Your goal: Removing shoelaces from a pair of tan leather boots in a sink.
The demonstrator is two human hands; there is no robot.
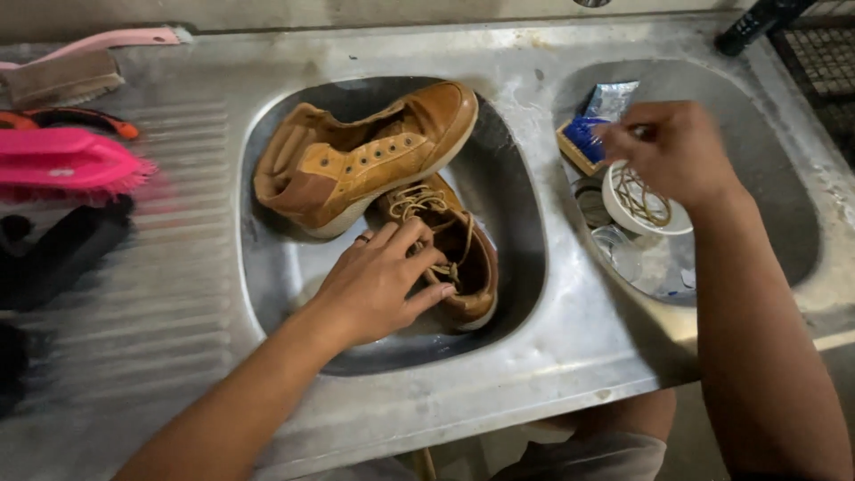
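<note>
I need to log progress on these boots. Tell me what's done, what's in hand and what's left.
Done: the upper tan boot lies in the left sink basin with bare eyelets, and a lace is coiled in the white bowl.

In hand: the left hand rests on the laces of the lower boot; the right hand hovers over the bowl.

Left: the lower boot is still laced, and the pink brush lies untouched on the drainboard.
</note>
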